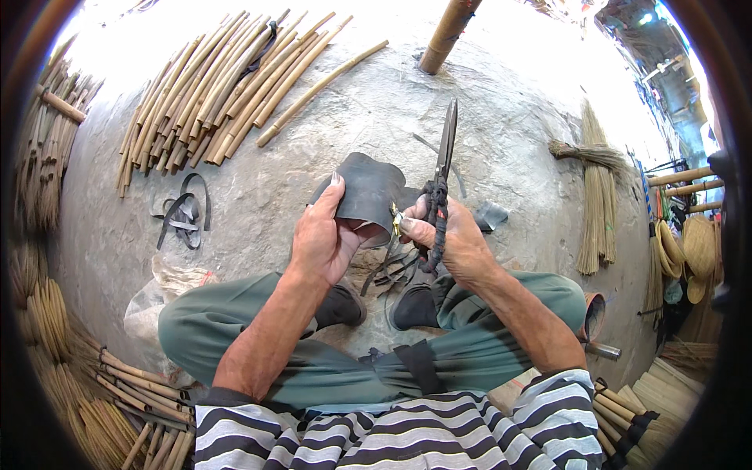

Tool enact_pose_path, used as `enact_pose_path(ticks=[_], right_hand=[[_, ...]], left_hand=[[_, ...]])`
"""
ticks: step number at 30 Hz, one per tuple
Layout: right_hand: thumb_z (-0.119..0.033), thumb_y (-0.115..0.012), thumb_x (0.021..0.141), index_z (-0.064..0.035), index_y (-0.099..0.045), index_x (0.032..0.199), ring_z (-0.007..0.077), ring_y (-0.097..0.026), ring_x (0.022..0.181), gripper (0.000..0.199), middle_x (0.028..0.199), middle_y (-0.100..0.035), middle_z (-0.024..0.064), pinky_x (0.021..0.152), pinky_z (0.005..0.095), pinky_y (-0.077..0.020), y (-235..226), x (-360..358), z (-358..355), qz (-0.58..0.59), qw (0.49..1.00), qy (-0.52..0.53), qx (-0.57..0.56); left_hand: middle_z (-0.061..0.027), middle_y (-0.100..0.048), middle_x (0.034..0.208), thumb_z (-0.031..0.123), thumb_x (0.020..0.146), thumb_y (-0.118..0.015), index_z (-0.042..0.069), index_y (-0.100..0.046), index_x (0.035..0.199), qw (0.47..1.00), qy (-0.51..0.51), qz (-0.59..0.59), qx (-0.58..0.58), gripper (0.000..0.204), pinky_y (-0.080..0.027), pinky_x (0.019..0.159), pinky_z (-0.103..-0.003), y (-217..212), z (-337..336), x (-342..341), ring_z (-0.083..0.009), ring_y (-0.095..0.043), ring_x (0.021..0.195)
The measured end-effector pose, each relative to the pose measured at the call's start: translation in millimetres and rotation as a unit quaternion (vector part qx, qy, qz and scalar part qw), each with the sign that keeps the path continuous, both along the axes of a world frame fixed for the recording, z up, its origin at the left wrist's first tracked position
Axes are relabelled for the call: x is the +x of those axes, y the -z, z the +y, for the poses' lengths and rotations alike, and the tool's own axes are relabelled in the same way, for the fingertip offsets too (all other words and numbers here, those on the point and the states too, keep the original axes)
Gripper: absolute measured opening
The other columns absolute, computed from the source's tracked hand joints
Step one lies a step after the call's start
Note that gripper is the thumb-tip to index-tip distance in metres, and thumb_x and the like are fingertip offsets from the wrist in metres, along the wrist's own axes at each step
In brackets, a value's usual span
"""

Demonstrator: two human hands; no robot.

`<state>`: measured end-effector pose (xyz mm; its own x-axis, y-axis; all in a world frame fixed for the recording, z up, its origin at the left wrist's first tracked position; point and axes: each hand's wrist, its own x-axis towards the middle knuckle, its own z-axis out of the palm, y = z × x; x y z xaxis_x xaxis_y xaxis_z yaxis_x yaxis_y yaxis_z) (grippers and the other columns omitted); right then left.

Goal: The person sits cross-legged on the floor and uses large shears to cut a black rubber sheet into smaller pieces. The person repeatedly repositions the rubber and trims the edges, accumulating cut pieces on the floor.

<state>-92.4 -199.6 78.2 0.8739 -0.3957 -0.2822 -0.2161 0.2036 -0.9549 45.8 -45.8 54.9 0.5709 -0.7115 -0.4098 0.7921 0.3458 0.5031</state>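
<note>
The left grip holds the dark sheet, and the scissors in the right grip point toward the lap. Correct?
Not quite: in the head view, the scissors in the right grip point away from the lap. The left grip does hold the dark sheet.

Between the tangled black strips point(182, 221) on the left and the black rubber sheet point(368, 188), open floor point(254, 200) lets a hand pass. Far left, bamboo poles point(211, 102) block the way. Scissors point(446, 145) obstruct the middle, blades pointing far; to their right, past a rubber scrap point(491, 216), room reaches the straw bundle point(599, 204). Bent knees point(188, 323) hem the near side.
</note>
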Motion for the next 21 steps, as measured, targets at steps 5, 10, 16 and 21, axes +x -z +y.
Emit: enact_pose_path(ticks=[5,10,16,21], right_hand=[[-0.018,-0.08,0.093,-0.0062,-0.057,0.102,0.0144,-0.067,0.073,0.026,0.086,-0.066,0.0048,0.063,0.0273,-0.0531,9,-3,0,0.01,0.997,0.01,0.073],[-0.013,-0.077,0.093,-0.0078,-0.058,0.102,0.0125,-0.064,0.069,0.022,0.084,-0.065,0.0037,0.063,0.0262,-0.0524,5,-3,-6,0.027,0.992,0.047,0.116],[-0.015,-0.078,0.093,-0.009,-0.059,0.1,0.0099,-0.065,0.069,0.021,0.083,-0.066,0.0007,0.058,0.0222,-0.0508,-1,-5,-11,0.027,0.991,0.065,0.114],[-0.016,-0.078,0.094,-0.0084,-0.06,0.101,0.0092,-0.066,0.07,0.021,0.085,-0.067,0.0012,0.056,0.0205,-0.0503,5,-5,-9,0.029,0.994,0.064,0.081]], left_hand=[[-0.0117,-0.064,0.128,0.037,0.108,-0.056,-0.001,-0.051,0.142,0.996,0.055,-0.071,0.018,0.051,-0.052,0.1,-0.037,-4,2,-22,-0.019,-0.065,0.114],[-0.0093,-0.062,0.136,0.017,0.099,-0.066,-0.004,-0.047,0.149,0.955,0.162,-0.249,0.015,0.057,-0.05,0.105,-0.034,-1,2,-37,-0.016,-0.062,0.121],[-0.0039,-0.068,0.112,0.008,0.1,-0.062,-0.004,-0.057,0.136,0.938,0.143,-0.293,0.116,0.038,-0.052,0.083,-0.024,12,-2,-49,-0.0058,-0.06,0.095],[0.0002,-0.066,0.098,0.008,0.1,-0.061,-0.003,-0.064,0.122,0.942,0.102,-0.31,0.075,0.024,-0.048,0.075,-0.022,13,-4,-57,-0.0035,-0.056,0.086]])
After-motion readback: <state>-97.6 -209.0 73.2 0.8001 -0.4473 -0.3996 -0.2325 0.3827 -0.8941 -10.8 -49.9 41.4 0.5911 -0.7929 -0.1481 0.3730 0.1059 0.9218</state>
